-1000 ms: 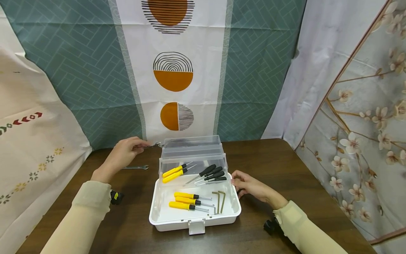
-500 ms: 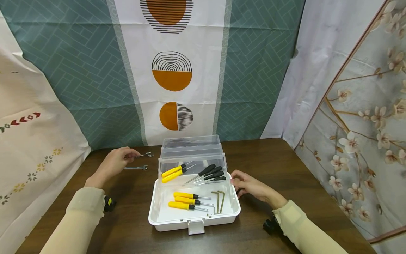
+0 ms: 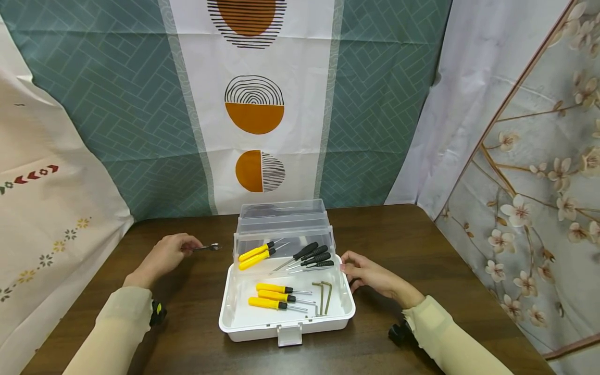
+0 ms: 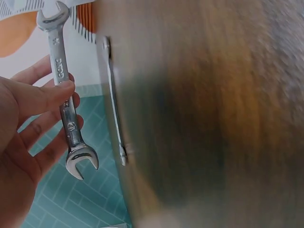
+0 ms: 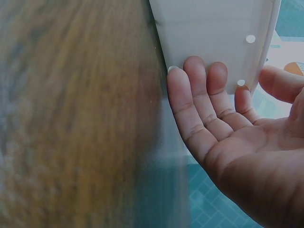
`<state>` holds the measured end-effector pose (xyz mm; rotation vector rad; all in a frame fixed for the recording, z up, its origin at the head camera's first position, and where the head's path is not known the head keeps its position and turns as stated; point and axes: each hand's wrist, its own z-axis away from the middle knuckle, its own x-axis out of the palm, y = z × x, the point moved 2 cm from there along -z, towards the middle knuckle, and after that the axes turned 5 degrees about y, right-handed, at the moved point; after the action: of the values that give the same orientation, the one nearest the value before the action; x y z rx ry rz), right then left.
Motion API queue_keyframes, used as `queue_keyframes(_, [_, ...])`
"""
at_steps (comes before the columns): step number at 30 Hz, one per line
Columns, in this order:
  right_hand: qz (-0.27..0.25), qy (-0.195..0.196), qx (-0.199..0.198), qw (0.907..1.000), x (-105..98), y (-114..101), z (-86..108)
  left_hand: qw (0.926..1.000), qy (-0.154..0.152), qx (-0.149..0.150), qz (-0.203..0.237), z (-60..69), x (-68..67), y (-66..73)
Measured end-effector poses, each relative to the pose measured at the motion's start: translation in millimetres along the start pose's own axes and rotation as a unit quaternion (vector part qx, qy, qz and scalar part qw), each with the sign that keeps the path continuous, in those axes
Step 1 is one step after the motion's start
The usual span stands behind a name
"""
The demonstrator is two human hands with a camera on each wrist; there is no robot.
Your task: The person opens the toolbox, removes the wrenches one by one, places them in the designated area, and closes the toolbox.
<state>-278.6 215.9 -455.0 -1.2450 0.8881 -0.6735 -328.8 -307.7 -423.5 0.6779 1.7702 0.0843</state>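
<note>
Thumb and fingers of the left hand (image 3: 165,254) are pinching a silver metal double-ended open-end wrench (image 4: 71,124) by its shank, at the left of the dark brown wooden table (image 3: 389,234). Stamped characters are running along that shank, too unclear to read with certainty. A second, slim silver wrench (image 4: 113,102) is lying on the table near it. The right hand (image 3: 375,276) is resting slightly parted, gently bent fingers against the right outer wall of an open white plastic toolbox (image 3: 226,307). Inside, three yellow-handled screwdrivers (image 3: 272,295) are lying left of brass-coloured L-shaped hex keys (image 3: 321,298). Farther back, two more yellow screwdrivers (image 3: 255,259) and several black-handled screwdrivers (image 3: 319,258) are showing by the clear plastic lid (image 3: 283,210). Beyond, a teal-and-white curtain (image 3: 375,125) is hanging.
</note>
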Motion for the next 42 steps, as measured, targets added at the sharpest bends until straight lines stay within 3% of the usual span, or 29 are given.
queue_keyframes(7, [-0.002, -0.003, 0.0, 1.0, 0, 2, -0.7, 0.9997, -0.012, 0.007, -0.021, 5.4, 3.5, -8.5])
queue_keyframes(14, [-0.002, 0.001, 0.005, 1.0, 2, 3, -1.7, 0.9993, -0.024, -0.01, -0.027, 10.9, 4.7, -17.8])
queue_keyframes(21, [-0.001, 0.001, 0.003, 1.0, 1, 2, -0.8, 0.9993, -0.027, -0.006, -0.025, 13.0, 6.0, -22.7])
queue_keyframes(42, [0.006, -0.006, 0.001, 1.0, -1, 0, 0.0, 0.9991, -0.04, -0.006, -0.012, 15.8, 10.6, -27.2])
